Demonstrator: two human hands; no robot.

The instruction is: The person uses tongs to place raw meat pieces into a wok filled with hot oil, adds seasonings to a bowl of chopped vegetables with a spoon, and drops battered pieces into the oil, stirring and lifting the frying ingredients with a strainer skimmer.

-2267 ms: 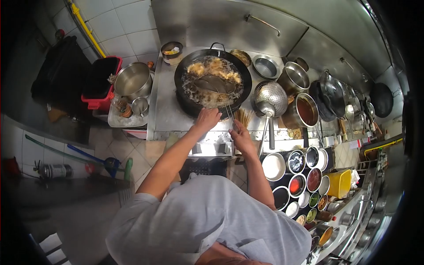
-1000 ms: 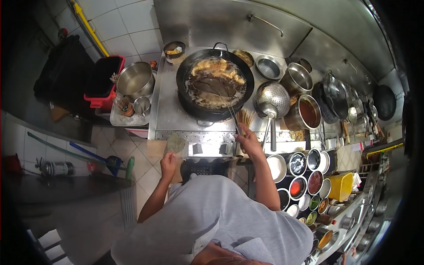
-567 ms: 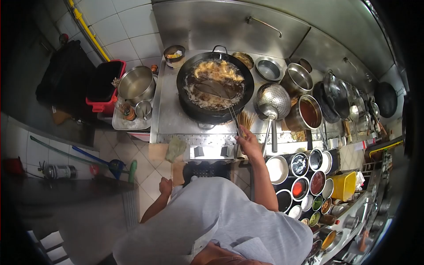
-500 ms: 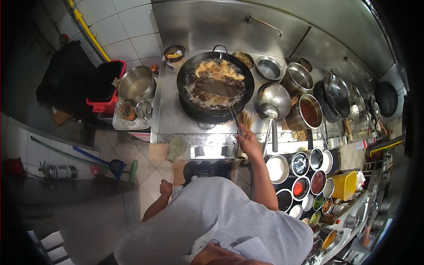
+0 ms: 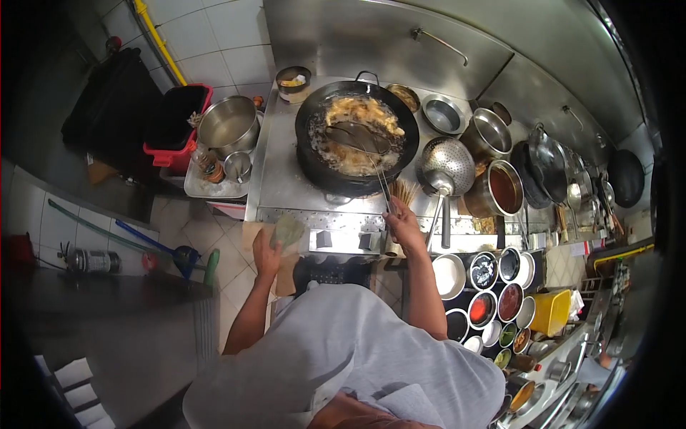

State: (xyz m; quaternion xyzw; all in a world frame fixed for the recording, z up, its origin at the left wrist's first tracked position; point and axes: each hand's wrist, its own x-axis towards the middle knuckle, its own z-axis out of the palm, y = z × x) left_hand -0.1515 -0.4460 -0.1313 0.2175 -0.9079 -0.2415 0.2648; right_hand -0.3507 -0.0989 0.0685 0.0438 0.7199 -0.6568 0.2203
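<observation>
A black wok (image 5: 313,166) of bubbling oil stands on the steel stove, with golden pieces of food (image 5: 364,113) floating toward its back. My right hand (image 5: 404,227) is wrapped round the handle of a wire skimmer (image 5: 361,138), whose dark mesh head rests in the oil in front of the food. Beside the stove's front edge, my left hand (image 5: 266,254) is raised with its fingers apart and nothing held. A greenish cloth (image 5: 289,231) lies just to the right of those fingers. A bamboo brush (image 5: 404,193) stands near the skimmer's handle.
Right of the wok are a perforated ladle (image 5: 446,164), a pot of red sauce (image 5: 502,189) and a round tin (image 5: 443,114). Several seasoning bowls (image 5: 450,277) sit at the lower right. A large steel pot (image 5: 229,127) and a red bin (image 5: 171,157) are at the left.
My left hand has risen from low beside my body toward the cloth, and its fingers have opened. My right hand still holds the skimmer in the wok. The view has shifted slightly.
</observation>
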